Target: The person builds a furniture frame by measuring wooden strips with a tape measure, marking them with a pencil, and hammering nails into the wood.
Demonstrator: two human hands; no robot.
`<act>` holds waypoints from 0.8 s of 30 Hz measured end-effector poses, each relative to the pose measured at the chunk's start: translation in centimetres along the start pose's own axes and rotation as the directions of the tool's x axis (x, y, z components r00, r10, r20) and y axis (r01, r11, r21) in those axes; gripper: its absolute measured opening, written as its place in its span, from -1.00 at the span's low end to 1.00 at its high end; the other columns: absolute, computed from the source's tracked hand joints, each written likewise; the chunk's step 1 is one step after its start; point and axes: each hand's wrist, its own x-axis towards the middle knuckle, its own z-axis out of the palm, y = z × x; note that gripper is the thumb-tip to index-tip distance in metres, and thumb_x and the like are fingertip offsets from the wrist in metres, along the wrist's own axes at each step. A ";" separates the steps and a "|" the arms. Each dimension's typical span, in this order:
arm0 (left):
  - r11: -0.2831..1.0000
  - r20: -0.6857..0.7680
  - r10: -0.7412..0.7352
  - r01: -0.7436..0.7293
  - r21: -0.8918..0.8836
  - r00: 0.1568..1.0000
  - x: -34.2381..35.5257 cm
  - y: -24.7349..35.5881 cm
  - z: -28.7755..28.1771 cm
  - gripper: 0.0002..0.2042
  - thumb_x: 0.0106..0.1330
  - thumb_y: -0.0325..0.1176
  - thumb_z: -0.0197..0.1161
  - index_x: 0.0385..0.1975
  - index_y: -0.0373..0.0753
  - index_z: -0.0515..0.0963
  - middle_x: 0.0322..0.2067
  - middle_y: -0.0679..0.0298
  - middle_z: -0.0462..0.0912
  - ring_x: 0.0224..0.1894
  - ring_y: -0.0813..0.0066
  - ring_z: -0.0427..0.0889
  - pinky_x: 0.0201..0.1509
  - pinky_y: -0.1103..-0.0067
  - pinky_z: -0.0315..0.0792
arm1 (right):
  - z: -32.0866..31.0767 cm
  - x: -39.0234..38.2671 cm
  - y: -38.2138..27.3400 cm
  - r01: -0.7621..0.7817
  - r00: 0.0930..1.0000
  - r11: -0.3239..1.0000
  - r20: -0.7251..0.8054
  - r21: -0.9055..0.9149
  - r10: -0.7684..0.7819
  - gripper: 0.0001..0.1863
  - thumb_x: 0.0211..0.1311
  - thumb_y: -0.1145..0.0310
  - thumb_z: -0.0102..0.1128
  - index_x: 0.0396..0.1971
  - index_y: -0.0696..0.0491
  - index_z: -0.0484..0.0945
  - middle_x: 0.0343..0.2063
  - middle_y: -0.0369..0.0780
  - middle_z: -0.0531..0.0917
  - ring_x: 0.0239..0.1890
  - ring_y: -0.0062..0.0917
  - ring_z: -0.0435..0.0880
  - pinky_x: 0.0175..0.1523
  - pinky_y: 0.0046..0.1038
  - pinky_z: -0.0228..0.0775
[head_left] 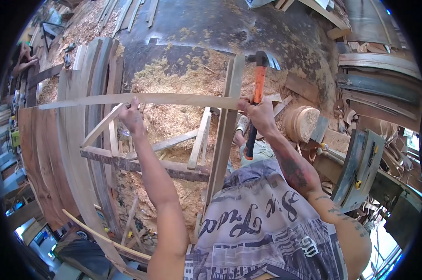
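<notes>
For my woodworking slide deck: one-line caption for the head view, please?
Left hand steadies a thin curved wooden strip against an upright frame post; right hand grips an orange-handled hammer.

Open air lay between the left hand (131, 116) and right hand (257, 114) under the thin curved strip (141, 99). The upright post (227, 126), slanted braces (199, 137) and sawdust heap (173, 116) crowded below.

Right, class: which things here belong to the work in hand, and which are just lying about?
In the work:
- left hand on the thin curved wooden strip
- right hand gripping the orange-handled hammer
- upright wooden post of the frame

Lying about:
- sawdust pile
- round wood block
- dark planks at left
- stacked curved boards at right
</notes>
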 end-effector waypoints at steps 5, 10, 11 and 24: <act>1.000 0.013 -0.004 0.005 -0.014 1.000 0.2 -0.3 0.1 -0.83 0.32 -0.39 0.32 -0.48 -0.25 0.52 -0.65 0.47 0.36 -0.73 0.76 0.14 -0.71 0.66 -0.05 | 0.1 -0.7 -0.3 0.054 0.998 0.998 0.027 -0.017 -0.053 -0.82 0.18 0.46 0.41 -0.33 0.23 0.61 -0.33 -0.22 0.73 -0.37 -0.65 0.63 -0.26 -0.55 0.50; 0.990 0.036 0.125 -0.127 0.067 0.992 1.5 -1.1 0.0 -0.77 0.33 -0.37 0.32 -0.56 -0.23 0.48 -0.63 0.46 0.39 -0.68 0.75 0.17 -0.66 0.65 -0.03 | 0.6 -1.3 -0.5 0.102 0.995 0.994 -0.012 -0.046 -0.103 -0.83 0.17 0.45 0.41 -0.32 0.22 0.64 -0.39 -0.24 0.73 -0.42 -0.66 0.60 -0.31 -0.54 0.47; 0.993 0.027 0.100 -0.101 0.060 0.995 1.4 -1.1 0.4 -0.76 0.33 -0.36 0.33 -0.57 -0.23 0.48 -0.63 0.45 0.40 -0.68 0.74 0.18 -0.65 0.64 -0.02 | 0.6 -1.3 -0.1 0.115 0.993 0.992 -0.020 -0.044 -0.116 -0.84 0.17 0.47 0.39 -0.32 0.23 0.64 -0.40 -0.24 0.72 -0.42 -0.67 0.59 -0.31 -0.53 0.46; 0.996 0.073 0.088 -0.085 -0.040 0.993 1.9 -1.7 0.1 -0.74 0.31 -0.29 0.39 -0.46 -0.27 0.46 -0.63 0.37 0.48 -0.78 0.76 0.15 -0.78 0.68 -0.06 | 0.5 -1.0 0.1 0.158 0.987 0.983 -0.023 -0.098 -0.161 -0.84 0.21 0.42 0.36 -0.40 0.23 0.63 -0.47 -0.25 0.71 -0.41 -0.67 0.61 -0.28 -0.55 0.46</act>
